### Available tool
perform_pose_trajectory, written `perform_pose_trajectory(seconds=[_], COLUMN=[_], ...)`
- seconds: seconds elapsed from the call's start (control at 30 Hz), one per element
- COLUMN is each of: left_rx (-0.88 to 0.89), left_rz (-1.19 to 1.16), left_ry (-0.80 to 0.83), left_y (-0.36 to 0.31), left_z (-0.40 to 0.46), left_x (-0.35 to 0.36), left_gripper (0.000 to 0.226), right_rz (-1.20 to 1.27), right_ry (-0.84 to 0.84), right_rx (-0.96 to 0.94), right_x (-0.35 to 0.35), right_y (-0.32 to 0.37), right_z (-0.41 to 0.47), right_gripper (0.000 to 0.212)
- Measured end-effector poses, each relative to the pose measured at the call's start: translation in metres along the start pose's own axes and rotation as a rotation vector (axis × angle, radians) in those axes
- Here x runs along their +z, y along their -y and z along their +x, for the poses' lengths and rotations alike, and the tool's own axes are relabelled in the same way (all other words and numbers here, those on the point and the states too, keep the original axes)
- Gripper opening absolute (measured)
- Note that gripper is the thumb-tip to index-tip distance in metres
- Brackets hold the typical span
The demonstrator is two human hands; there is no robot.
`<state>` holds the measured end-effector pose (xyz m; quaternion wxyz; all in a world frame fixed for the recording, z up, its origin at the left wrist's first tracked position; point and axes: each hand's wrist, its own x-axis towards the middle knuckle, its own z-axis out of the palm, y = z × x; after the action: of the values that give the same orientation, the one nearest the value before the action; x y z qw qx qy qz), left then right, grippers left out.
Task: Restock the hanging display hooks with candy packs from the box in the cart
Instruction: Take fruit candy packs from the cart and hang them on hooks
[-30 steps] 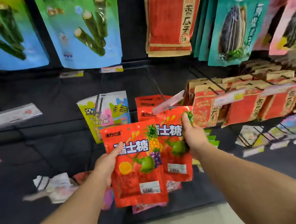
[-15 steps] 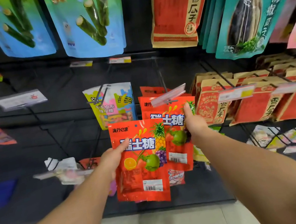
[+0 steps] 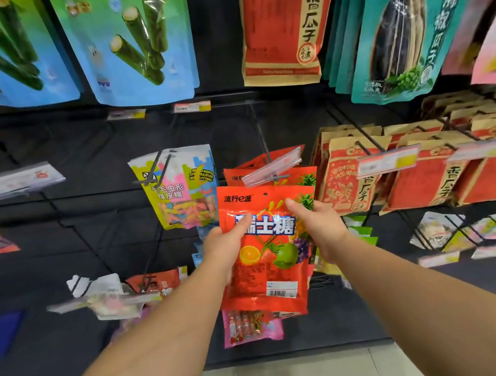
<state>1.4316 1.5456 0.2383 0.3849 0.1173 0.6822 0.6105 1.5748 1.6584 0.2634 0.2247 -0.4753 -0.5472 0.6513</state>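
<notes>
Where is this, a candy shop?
Most likely a snack aisle in a shop. Snack bags hang in rows on wire hooks, with price tags clipped at the hook ends. Both the left hand and right hand hold a red candy pack up to a hook.

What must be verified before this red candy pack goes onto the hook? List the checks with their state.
1. Pack held firmly: ok. The left hand and right hand both grip the red candy pack.
2. Pack upright, print facing out: ok.
3. Right hook chosen: ok. Matching red packs hang just behind it, under the clear tag holder.
4. Hang hole lined up with the hook tip: not ok; the hole sits below the tag holder.
5. Room left on the hook: cannot tell.
</notes>
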Motion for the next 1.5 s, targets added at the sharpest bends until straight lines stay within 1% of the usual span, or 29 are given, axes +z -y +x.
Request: perform_pose_trajectory(seconds=[0.07, 0.1, 0.17, 0.2, 0.23, 0.27, 0.33, 0.37, 0.43, 0.47, 0.5, 0.6, 0.7, 0.83, 0.87, 0.93, 0.97, 1.03, 1.07, 1.1, 1.13, 1.2, 1.23, 1.27, 1.33, 1.37, 1.4, 1.47, 1.5], left_rx=[-0.019, -0.032, -0.038, -0.036, -0.026, -0.013, 0.013, 0.027, 0.052, 0.056, 0.05, 0.016, 0.012, 0.008, -0.007, -0.046, -0.058, -0.063, -0.072, -0.084, -0.096, -0.139, -0.159, -0.17, -0.16, -0.152, -0.142, -0.133, -0.129], left_rz=[0.001, -0.006, -0.014, -0.012, -0.015, -0.019, -0.02, -0.015, -0.006, 0.002, 0.008, 0.013, 0.01, -0.025, -0.022, -0.019, -0.013, 0.0, 0.009, 0.024, 0.041, 0.078, 0.108, 0.153, 0.279, 0.349, 0.415, 0.551, 0.618], left_ry=[0.004, 0.005, -0.004, -0.008, -0.015, -0.018, -0.019, -0.017, -0.01, -0.005, -0.002, -0.004, -0.003, -0.008, -0.016, -0.02, -0.022, -0.018, -0.018, -0.023, -0.036, -0.067, -0.082, -0.094, -0.119, -0.131, -0.141, -0.152, -0.154], left_y=[-0.003, -0.003, -0.002, 0.0, 0.001, 0.002, 0.001, 0.0, -0.003, -0.004, -0.004, 0.001, 0.004, -0.006, -0.009, -0.013, -0.014, -0.014, -0.013, -0.013, -0.015, -0.021, -0.023, -0.023, -0.02, -0.019, -0.02, -0.015, -0.011], left_z=[0.001, 0.002, 0.002, 0.002, 0.001, 0.0, -0.003, -0.005, -0.007, -0.008, -0.009, -0.009, -0.009, -0.005, -0.004, -0.004, -0.004, 0.0, 0.004, 0.008, 0.01, 0.014, 0.016, 0.019, 0.024, 0.023, 0.018, 0.013, 0.013], left_x=[0.008, 0.011, 0.015, 0.016, 0.016, 0.015, 0.014, 0.014, 0.013, 0.013, 0.013, 0.01, 0.009, 0.018, 0.021, 0.026, 0.028, 0.029, 0.029, 0.029, 0.029, 0.03, 0.03, 0.03, 0.024, 0.02, 0.017, 0.005, -0.003], left_gripper=[0.034, 0.038, 0.042, 0.043, 0.043, 0.041, 0.034, 0.031, 0.029, 0.028, 0.028, 0.033, 0.034, 0.032, 0.029, 0.028, 0.028, 0.027, 0.03, 0.038, 0.055, 0.091, 0.103, 0.11, 0.117, 0.116, 0.112, 0.099, 0.094], right_rz=[-0.032, -0.048, -0.046, -0.044, -0.044, -0.029, 0.005, 0.01, 0.034, 0.048, 0.05, 0.055, 0.059, 0.079, 0.078, 0.075, 0.065, 0.026, 0.005, -0.016, -0.044, -0.131, -0.192, -0.228, -0.291, -0.35, -0.396, -0.473, -0.555], right_ry=[-0.078, -0.096, -0.121, -0.118, -0.104, -0.093, -0.053, -0.031, -0.04, -0.033, -0.019, 0.037, 0.052, -0.043, -0.068, -0.109, -0.125, -0.138, -0.151, -0.16, -0.178, -0.25, -0.305, -0.364, -0.462, -0.475, -0.442, -0.28, -0.157], right_rx=[-0.049, -0.054, -0.074, -0.091, -0.094, -0.096, -0.098, -0.11, -0.11, -0.11, -0.114, -0.088, -0.104, -0.139, -0.141, -0.126, -0.117, -0.102, -0.102, -0.1, -0.096, -0.078, -0.061, -0.052, 0.001, 0.03, 0.059, 0.126, 0.146], right_x=[-0.004, -0.005, -0.008, -0.009, -0.008, -0.008, -0.009, -0.011, -0.013, -0.013, -0.013, -0.015, -0.017, -0.01, -0.008, -0.005, -0.004, -0.002, -0.002, 0.0, 0.001, 0.005, 0.008, 0.01, 0.013, 0.014, 0.016, 0.023, 0.031], right_y=[-0.002, 0.002, 0.0, -0.003, 0.001, 0.003, 0.004, 0.004, 0.003, 0.004, 0.004, 0.007, 0.005, 0.018, 0.022, 0.027, 0.027, 0.029, 0.03, 0.032, 0.034, 0.036, 0.035, 0.034, 0.025, 0.019, 0.011, 0.001, -0.003], right_z=[0.011, 0.013, 0.02, 0.024, 0.017, 0.014, 0.007, 0.006, 0.005, 0.006, 0.005, -0.001, -0.003, 0.0, 0.001, 0.003, 0.007, 0.01, 0.014, 0.016, 0.018, 0.023, 0.025, 0.024, 0.021, 0.019, 0.017, 0.006, -0.001], right_gripper=[0.063, 0.067, 0.086, 0.091, 0.089, 0.077, 0.042, 0.04, 0.059, 0.064, 0.058, 0.029, 0.017, 0.015, 0.019, 0.041, 0.045, 0.029, 0.023, 0.022, 0.024, 0.042, 0.055, 0.064, 0.073, 0.071, 0.061, 0.031, 0.022])
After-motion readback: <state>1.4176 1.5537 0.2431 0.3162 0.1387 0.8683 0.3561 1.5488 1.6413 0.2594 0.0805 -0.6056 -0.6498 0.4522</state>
